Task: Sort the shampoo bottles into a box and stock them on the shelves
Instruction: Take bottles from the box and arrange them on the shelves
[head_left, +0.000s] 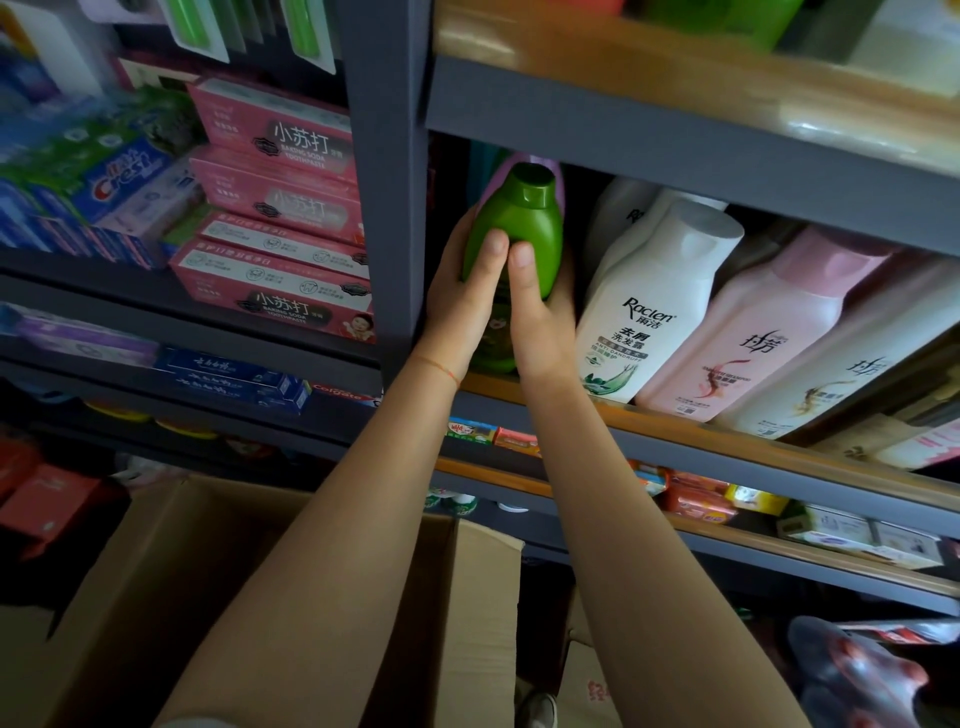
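Observation:
A green shampoo bottle (519, 223) with a green flip cap stands at the left end of the middle shelf (675, 423). My left hand (460, 291) grips it from the left and my right hand (540, 306) grips it from the right, both thumbs lying on its front. To its right stand a white Raclen bottle (644, 306), a pink bottle (763, 332) and a pale bottle (852, 358). A purple-pink bottle (558, 166) shows just behind the green one. A brown cardboard box (467, 597) sits open below my forearms; its inside is dark.
A dark metal shelf post (395, 182) stands just left of the green bottle. Pink toothpaste boxes (280, 208) and Crest packs (119, 182) fill the left shelves. Soap and small packets (701, 499) lie on lower shelves. A dark plastic-wrapped bundle (862, 675) sits at bottom right.

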